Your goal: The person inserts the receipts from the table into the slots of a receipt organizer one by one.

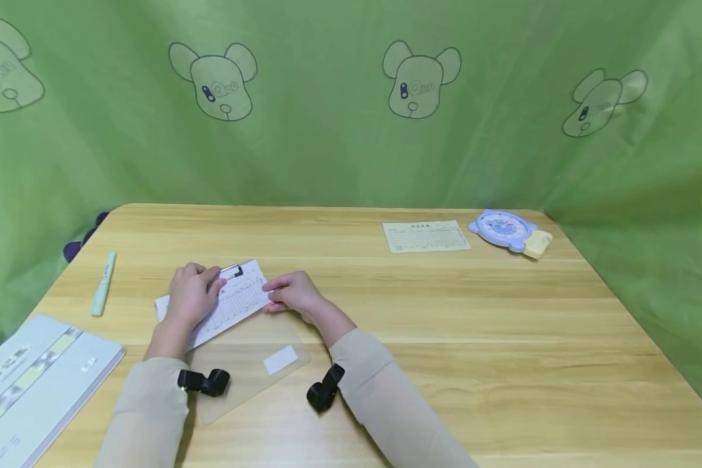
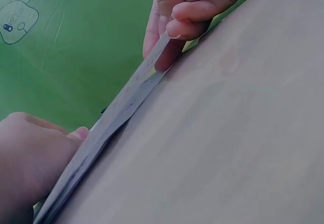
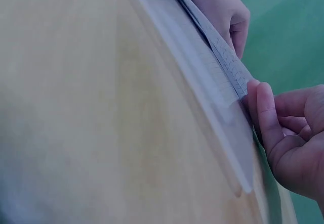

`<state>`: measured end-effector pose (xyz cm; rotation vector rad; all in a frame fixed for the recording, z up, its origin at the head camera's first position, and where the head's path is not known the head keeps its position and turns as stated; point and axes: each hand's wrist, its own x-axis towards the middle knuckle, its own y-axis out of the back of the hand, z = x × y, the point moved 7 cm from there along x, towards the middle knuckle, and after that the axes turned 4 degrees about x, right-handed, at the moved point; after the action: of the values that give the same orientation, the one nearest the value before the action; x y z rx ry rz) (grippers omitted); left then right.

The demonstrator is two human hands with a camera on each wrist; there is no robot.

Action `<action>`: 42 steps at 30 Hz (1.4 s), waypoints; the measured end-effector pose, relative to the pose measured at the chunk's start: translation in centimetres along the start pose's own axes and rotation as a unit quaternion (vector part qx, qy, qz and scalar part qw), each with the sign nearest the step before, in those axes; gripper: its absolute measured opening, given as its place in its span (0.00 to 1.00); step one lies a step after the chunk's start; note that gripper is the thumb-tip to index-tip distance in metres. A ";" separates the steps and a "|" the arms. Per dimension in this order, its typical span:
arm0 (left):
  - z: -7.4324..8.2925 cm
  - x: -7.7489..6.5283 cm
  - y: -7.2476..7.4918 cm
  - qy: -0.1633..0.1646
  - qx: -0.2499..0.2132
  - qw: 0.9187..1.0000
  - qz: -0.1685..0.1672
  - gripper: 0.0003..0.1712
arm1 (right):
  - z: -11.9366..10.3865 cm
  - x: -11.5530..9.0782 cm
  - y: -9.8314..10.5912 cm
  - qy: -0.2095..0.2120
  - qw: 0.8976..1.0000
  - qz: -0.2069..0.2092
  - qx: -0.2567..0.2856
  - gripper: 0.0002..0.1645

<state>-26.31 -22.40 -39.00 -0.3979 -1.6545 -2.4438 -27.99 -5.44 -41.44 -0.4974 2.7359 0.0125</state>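
A printed paper sheet (image 1: 242, 303) lies slanted over the upper part of a clear board (image 1: 240, 370) that bears a white label (image 1: 280, 359). At the sheet's top edge is a metal clip (image 1: 232, 272) with black ends. My left hand (image 1: 192, 292) rests over the sheet's left part, thumb and forefinger at the clip, gripping its left end. With thumb and fingers, my right hand (image 1: 295, 294) pinches the sheet's right edge. In the left wrist view the paper edge (image 2: 119, 100) stands slightly raised between the hands; the left fingertips are mostly hidden there.
A light green marker (image 1: 103, 284) and a pale blue book (image 1: 41, 383) lie on the left. Towards the back right are a lined slip (image 1: 426, 236), a blue toy clock (image 1: 503, 229) and a yellowish block (image 1: 537, 244). Green curtain (image 1: 327, 130) hangs behind the wooden table (image 1: 474, 364).
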 end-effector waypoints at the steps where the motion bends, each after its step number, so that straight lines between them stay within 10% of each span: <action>1: 0.1 0.0 0.0 -0.008 0.007 1.000 0.002 0.18 | 0.0 0.0 0.0 -0.002 1.000 0.003 -0.001 0.12; 42: 0.0 0.0 0.2 -0.012 -0.009 1.000 0.020 0.18 | -0.4 0.9 -0.5 0.030 1.000 0.005 0.005 0.13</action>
<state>-26.20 -22.45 -38.78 -0.4617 -1.6193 -2.4351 -28.71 -6.24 -41.39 -0.4885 2.7961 -0.0146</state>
